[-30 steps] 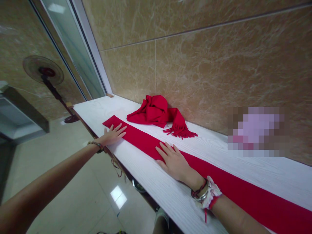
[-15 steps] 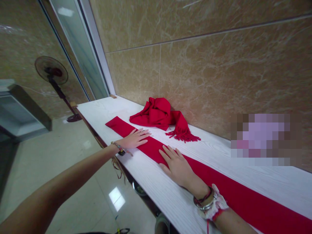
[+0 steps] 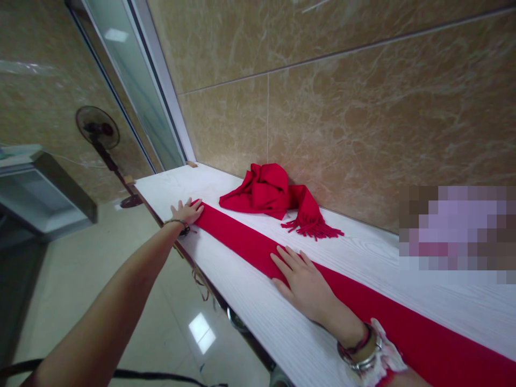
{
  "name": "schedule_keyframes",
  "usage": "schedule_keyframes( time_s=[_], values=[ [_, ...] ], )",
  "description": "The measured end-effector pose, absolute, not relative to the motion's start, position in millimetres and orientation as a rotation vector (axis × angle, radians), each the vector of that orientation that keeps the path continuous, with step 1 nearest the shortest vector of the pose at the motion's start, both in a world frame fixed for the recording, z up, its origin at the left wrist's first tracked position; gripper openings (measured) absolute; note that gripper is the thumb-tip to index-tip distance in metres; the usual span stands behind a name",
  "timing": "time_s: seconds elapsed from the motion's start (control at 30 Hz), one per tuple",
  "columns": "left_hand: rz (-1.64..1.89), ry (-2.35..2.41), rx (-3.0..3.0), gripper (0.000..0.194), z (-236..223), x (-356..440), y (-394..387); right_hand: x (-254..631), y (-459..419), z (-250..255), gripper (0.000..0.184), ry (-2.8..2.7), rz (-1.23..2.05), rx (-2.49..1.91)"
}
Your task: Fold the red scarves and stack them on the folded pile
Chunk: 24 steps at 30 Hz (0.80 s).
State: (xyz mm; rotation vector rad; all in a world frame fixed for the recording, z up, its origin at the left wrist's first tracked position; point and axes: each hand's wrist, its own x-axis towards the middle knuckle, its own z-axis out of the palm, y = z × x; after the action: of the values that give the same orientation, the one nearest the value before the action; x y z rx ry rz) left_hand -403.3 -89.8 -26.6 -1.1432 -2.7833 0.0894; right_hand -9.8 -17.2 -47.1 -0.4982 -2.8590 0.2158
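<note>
- Our left hand [image 3: 187,211] is open, palm down with its fingers spread, at the far end of the long, flat red cloth strip [image 3: 242,239]; its fingertips lie over the strip's end corner.
- Our right hand [image 3: 304,279] is open too, laid palm down across the middle of the strip, with its thumb near the front edge; neither hand grips anything.
- The strip lies straight and smooth along the white wood-grain table [image 3: 245,279], running from our left hand, past our right forearm, to the lower right.
- Behind it, apart from the strip, we see a crumpled red cloth with a fringed end [image 3: 264,191], bunched near the brown marbled tile wall [image 3: 363,107].
- We wear a dark beaded bracelet [image 3: 176,221] on the left wrist and a white ruffled band [image 3: 389,357] beside bracelets on the right.
- Beyond the table's far end, a dark red standing fan [image 3: 98,128] rises from the pale, glossy floor [image 3: 169,322].
</note>
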Motion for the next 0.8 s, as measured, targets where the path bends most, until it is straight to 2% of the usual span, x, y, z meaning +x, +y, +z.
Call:
schedule_keyframes(
  time_s=[0.1,0.37,0.5,0.8],
  values=[
    [0.074,-2.652,-1.099,0.049,-23,-390,-89,-10,-18,-46,0.049,-2.869,0.219,-0.507],
    [0.146,-2.503,-1.770,0.038,-41,-369,-99,-10,-19,-43,0.047,-2.871,0.189,-0.502],
    [0.148,-2.591,-1.683,0.033,-34,-386,-106,-10,-19,-42,0.047,-2.860,0.197,-0.498],
    [-0.089,-2.897,-1.161,0.058,-22,-411,-100,-9,-17,-41,0.046,-2.855,0.257,-0.514]
  ],
)
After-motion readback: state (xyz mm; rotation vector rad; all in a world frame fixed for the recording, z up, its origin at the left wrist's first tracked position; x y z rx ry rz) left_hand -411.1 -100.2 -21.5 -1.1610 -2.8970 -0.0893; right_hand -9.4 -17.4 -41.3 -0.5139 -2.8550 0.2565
